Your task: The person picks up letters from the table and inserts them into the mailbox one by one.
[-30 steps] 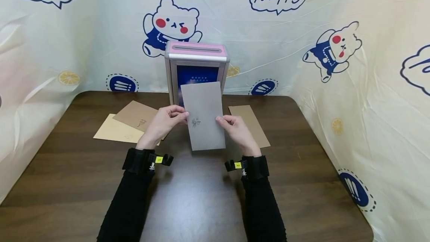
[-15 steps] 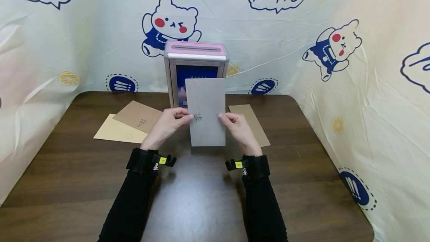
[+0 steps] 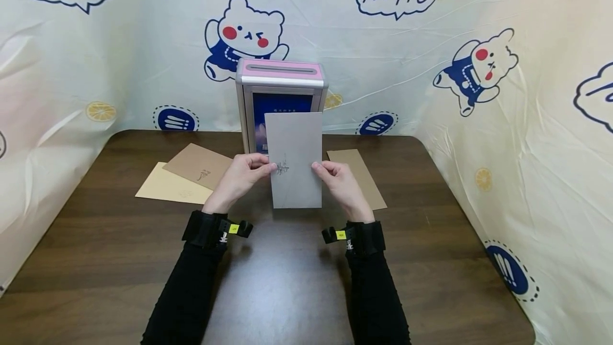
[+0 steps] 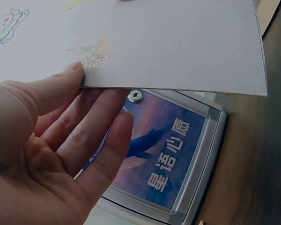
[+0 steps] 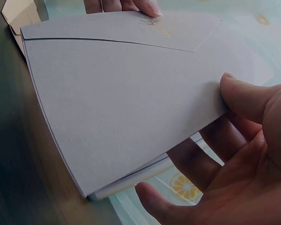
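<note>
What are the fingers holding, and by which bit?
A pale grey envelope. The left fingers pinch one long side edge, and the right fingers pinch the opposite one.

From the head we looked forward and down, well back, the grey envelope [image 3: 299, 142] at mid-frame. From the wrists we looked closely past the left hand [image 4: 61, 145], lower left, and the right hand [image 5: 234, 168], lower right; all views shared the envelope.

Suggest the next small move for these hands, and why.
Probably raise the grey envelope toward the slot atop the box: the left hand and right hand pinch its opposite edges, and the head view shows its top edge below that slot.
</note>
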Motion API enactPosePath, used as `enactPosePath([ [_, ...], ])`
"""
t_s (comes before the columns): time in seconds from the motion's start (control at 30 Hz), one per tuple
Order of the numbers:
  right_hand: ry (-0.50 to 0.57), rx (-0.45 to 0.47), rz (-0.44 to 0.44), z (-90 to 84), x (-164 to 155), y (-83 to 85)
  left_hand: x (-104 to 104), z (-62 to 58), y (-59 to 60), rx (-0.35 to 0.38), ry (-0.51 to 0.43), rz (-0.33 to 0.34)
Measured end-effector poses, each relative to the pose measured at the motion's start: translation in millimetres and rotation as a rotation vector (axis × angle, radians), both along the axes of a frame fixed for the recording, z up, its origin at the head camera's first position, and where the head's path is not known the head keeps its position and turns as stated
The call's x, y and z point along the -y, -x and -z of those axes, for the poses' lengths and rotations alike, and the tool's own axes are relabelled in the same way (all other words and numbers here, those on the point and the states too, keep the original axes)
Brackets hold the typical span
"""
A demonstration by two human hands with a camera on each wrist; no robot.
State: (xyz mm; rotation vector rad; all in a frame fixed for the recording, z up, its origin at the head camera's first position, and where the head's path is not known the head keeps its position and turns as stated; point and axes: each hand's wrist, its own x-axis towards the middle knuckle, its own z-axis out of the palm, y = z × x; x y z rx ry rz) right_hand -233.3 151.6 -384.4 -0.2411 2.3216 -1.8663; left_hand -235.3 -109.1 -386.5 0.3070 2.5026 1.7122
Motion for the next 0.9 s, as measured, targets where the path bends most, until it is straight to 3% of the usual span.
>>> enactPosePath([
  [0.4,-0.004,-0.067,0.023,-1.7,10.2,-4.4,1.5,-6.3,-8.9,-0.07,0.002,-0.028],
  [0.7,0.009,-0.15,0.1,-9.3,18.5,-6.9,-2.6,-10.8,-8.3,-0.157,-0.031,-0.089],
  [0.8,0.004,-0.169,0.103,-21.1,20.7,-4.4,-3.0,-20.1,-6.9,-0.198,-0.04,-0.113],
  [0.9,-0.018,-0.224,0.095,-42.6,22.7,2.7,-2.5,-39.9,-1.4,-0.237,-0.016,-0.138],
])
